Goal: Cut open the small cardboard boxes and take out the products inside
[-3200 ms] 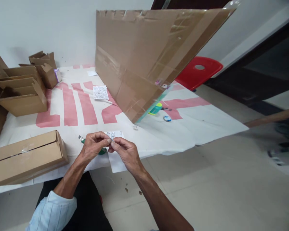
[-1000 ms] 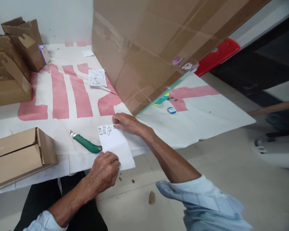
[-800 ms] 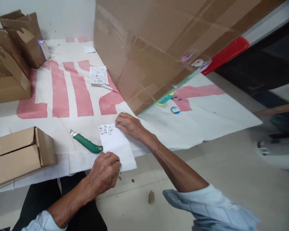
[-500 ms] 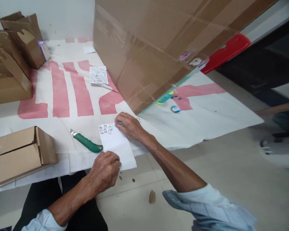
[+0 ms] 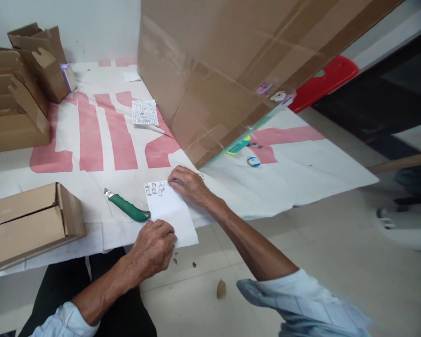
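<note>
A white sheet of paper lies at the table's front edge, its lower end sticking out past it. Small sketched box shapes run along its top. My left hand has its fingers curled at the lower left corner, closed on the paper. At the top right corner, my right hand is closed around what looks like a slim grey pencil, mostly covered by the fingers. Left of the paper rests a green utility knife, its blade end pointing up and left, its handle end close to the sheet.
A huge taped cardboard box tilts over the table's far side. A closed carton sits at front left, with open cartons behind. A paper square covered in drawings, an eraser and a red stool are farther off.
The view has shifted slightly. Both hands stay in the same places on the paper; the right fingers have moved a little, showing more of the pencil.
</note>
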Action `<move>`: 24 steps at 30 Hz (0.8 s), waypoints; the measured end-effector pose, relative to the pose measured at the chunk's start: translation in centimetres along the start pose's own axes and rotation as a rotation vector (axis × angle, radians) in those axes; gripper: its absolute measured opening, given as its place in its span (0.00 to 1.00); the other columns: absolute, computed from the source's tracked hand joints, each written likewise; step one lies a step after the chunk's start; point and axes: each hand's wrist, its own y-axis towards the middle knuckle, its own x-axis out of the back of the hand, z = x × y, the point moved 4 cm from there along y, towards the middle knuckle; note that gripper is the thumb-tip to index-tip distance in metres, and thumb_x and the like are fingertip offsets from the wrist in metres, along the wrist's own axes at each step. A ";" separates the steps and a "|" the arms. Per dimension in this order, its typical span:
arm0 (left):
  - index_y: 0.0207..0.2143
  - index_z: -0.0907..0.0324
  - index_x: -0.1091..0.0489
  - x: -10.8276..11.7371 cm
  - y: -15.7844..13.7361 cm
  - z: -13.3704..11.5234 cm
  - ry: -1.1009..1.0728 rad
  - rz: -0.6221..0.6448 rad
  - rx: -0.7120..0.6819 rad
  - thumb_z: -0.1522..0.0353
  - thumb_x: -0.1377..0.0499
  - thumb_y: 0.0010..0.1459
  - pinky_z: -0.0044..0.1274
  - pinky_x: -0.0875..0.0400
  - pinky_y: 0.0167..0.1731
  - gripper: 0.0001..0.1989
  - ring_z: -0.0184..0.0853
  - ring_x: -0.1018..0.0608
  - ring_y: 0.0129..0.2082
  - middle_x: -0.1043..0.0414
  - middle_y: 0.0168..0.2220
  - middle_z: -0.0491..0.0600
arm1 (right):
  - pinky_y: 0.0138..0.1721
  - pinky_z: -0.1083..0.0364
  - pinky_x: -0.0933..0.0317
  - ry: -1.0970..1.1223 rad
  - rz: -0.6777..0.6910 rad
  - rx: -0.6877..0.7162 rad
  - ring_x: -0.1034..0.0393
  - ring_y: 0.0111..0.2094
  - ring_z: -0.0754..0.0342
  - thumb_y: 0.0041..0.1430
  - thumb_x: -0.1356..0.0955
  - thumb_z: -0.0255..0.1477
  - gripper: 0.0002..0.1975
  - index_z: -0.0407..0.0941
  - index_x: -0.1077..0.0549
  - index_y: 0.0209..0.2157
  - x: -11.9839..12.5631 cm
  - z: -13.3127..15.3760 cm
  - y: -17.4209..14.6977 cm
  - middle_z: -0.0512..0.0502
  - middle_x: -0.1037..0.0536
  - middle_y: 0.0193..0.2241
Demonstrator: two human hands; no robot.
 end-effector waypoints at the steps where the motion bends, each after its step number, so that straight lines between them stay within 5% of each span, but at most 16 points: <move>1: 0.36 0.59 0.27 0.0 0.0 0.0 0.003 0.006 0.003 0.72 0.41 0.66 0.35 0.31 0.44 0.05 0.41 0.23 0.44 0.21 0.44 0.51 | 0.47 0.48 0.35 0.008 0.004 -0.009 0.27 0.41 0.47 0.64 0.32 0.25 0.05 0.48 0.25 0.34 0.1 0.0 0.1 0.45 0.22 0.37; 11: 0.36 0.58 0.28 0.1 -0.1 0.1 -0.004 0.002 0.003 0.72 0.41 0.67 0.36 0.30 0.44 0.04 0.41 0.23 0.44 0.21 0.44 0.52 | 0.48 0.48 0.33 0.079 0.040 -0.001 0.26 0.41 0.48 0.62 0.34 0.24 0.06 0.48 0.25 0.34 0.7 0.2 0.1 0.45 0.22 0.38; 24: 0.36 0.58 0.27 -0.1 -0.1 0.2 -0.010 0.009 0.006 0.73 0.40 0.65 0.35 0.31 0.44 0.04 0.41 0.23 0.44 0.21 0.44 0.52 | 0.48 0.48 0.34 -0.124 0.058 -0.026 0.27 0.43 0.47 0.66 0.33 0.24 0.09 0.47 0.22 0.32 -0.5 -0.1 0.1 0.43 0.22 0.38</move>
